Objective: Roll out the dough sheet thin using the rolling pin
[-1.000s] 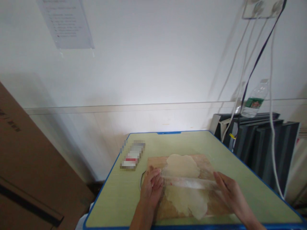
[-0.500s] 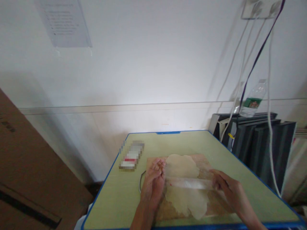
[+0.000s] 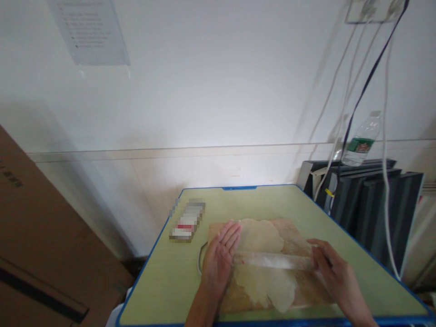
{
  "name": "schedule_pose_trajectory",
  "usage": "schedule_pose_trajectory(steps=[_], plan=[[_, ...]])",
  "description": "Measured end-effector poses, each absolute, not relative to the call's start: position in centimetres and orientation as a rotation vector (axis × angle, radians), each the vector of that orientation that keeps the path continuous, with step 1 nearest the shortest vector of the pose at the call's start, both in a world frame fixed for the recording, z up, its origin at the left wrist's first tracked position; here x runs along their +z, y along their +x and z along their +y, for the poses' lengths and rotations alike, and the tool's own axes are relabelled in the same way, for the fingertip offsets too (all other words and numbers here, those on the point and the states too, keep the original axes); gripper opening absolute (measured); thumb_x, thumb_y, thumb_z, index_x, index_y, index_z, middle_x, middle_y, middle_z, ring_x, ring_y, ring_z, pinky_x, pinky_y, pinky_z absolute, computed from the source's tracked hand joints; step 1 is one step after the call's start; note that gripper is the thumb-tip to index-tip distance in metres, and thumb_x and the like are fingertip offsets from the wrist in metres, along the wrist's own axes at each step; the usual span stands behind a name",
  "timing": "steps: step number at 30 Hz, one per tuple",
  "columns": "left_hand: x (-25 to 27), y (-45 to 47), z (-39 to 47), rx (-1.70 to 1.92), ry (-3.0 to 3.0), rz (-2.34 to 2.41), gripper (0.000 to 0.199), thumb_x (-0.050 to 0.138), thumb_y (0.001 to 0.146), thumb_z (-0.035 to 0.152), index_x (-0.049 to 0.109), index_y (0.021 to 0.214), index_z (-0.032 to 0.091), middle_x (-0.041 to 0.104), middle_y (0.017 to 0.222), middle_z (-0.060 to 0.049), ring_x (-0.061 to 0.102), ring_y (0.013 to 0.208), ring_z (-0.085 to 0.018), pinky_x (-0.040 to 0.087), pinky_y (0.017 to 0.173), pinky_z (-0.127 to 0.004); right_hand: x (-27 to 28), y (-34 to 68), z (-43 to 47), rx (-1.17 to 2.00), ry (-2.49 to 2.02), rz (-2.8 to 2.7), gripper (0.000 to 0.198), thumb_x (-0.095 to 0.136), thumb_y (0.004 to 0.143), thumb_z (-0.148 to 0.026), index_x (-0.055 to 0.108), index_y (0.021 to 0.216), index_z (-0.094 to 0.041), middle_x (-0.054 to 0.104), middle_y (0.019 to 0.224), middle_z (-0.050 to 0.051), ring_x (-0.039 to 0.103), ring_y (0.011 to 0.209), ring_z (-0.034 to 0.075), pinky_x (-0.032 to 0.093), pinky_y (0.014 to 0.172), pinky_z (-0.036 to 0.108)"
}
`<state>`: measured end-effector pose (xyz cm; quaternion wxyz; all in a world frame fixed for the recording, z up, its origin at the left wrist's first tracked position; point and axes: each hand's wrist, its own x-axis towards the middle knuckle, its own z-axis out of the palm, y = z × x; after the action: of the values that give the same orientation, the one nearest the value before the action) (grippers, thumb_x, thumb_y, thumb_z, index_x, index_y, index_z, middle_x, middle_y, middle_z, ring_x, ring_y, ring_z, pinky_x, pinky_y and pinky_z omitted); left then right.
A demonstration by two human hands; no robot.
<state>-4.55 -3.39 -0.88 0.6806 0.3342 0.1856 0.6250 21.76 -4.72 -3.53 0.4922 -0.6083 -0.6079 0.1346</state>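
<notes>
Green table (image 3: 163, 277) | rolling pin (image 3: 275, 260) across dough (image 3: 260, 236) | unfurled left hand (image 3: 220, 259) at one end | right hand (image 3: 331, 270) curled round other

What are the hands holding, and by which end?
The right hand holds the rolling pin by its right end; the left hand is open at the other end, not gripping it.

A rolling pin (image 3: 275, 261) lies across flattened dough (image 3: 260, 236).
</notes>
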Motion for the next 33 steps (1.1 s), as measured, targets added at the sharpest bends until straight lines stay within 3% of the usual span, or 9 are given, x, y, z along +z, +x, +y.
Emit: schedule_pose_trajectory(steps=[4, 8, 12, 18, 33], plan=[[-0.5, -3.7, -4.5, 1.454, 1.189, 0.987, 0.025, 0.057, 0.076, 0.028, 0.068, 0.095, 0.018, 0.064, 0.104, -0.010, 0.053, 0.104, -0.024, 0.033, 0.096, -0.034, -4.3, 21.9, -4.9, 0.269, -1.459, -1.508, 0.030, 0.037, 0.083, -0.043, 0.054, 0.090, -0.019, 0.055, 0.060, -0.001, 0.053, 0.054, 0.012, 0.043, 0.053, 0.021], [-0.4, -2.7, -5.2, 1.203, 1.788, 1.299, 0.023, 0.053, 0.077, 0.025, 0.067, 0.095, 0.022, 0.064, 0.099, -0.009, 0.053, 0.097, -0.025, 0.033, 0.091, -0.037, -4.3, 21.8, -5.2, 0.261, -1.409, -1.548, 0.025, 0.040, 0.083, -0.041, 0.052, 0.088, -0.020, 0.059, 0.071, 0.002, 0.056, 0.063, 0.013, 0.044, 0.060, 0.021], [-0.2, -1.9, -5.4, 0.875, 2.176, 1.470, 0.025, 0.047, 0.081, 0.028, 0.065, 0.096, 0.020, 0.063, 0.096, -0.009, 0.051, 0.094, -0.026, 0.030, 0.092, -0.042, -4.1, 21.8, -5.3, 0.289, -1.389, -1.559, 0.024, 0.040, 0.083, -0.041, 0.049, 0.089, -0.020, 0.057, 0.070, 0.001, 0.056, 0.064, 0.014, 0.045, 0.060, 0.022], [0.2, -1.8, -5.6, 0.524, 2.294, 1.694, 0.024, 0.045, 0.083, 0.029, 0.059, 0.101, 0.020, 0.057, 0.104, -0.004, 0.046, 0.099, -0.021, 0.033, 0.090, -0.036, -4.1, 21.9, -5.1, 0.262, -1.332, -1.568, 0.021, 0.040, 0.083, -0.040, 0.047, 0.091, -0.022, 0.059, 0.080, 0.003, 0.057, 0.073, 0.014, 0.046, 0.066, 0.024], [0.1, -2.3, -6.3, 0.494, 2.381, 1.816, 0.018, 0.047, 0.083, 0.022, 0.059, 0.097, 0.021, 0.059, 0.098, -0.003, 0.048, 0.095, -0.020, 0.035, 0.086, -0.036, -4.1, 20.9, -4.2, 0.484, -1.277, -1.632, 0.018, 0.039, 0.085, -0.040, 0.041, 0.094, -0.024, 0.053, 0.076, 0.001, 0.054, 0.070, 0.013, 0.046, 0.063, 0.024]])
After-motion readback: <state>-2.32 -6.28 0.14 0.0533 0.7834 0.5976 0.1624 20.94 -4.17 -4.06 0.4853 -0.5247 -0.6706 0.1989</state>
